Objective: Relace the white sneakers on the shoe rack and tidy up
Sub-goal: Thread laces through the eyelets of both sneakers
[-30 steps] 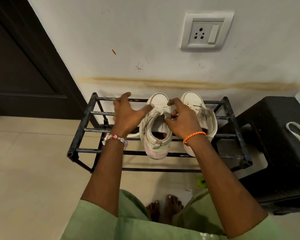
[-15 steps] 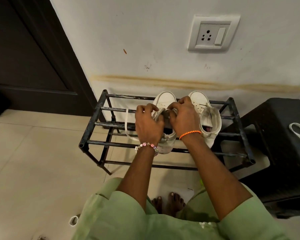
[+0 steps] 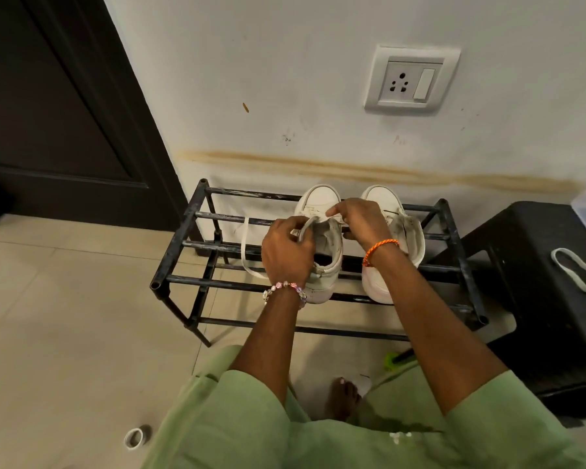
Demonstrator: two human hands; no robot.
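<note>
Hands (image 3: 322, 238) on flat white lace (image 3: 249, 255)

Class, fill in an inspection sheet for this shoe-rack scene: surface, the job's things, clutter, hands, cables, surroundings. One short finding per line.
Surface: black metal bar shoe rack on pale tiled floor, against the wall.
Job's things: two white sneakers on the top bars, toes to the wall; left sneaker being laced, its white lace looping down on the left; right sneaker beside it.
Clutter: small white ring-shaped roll on the floor; loose white lace on the black plastic stool.
Hands: left hand grips the lace; right hand pinches it at the left sneaker's eyelets.
Cables: nothing seen.
Surroundings: stained white wall with a socket plate; dark door on the left.
</note>
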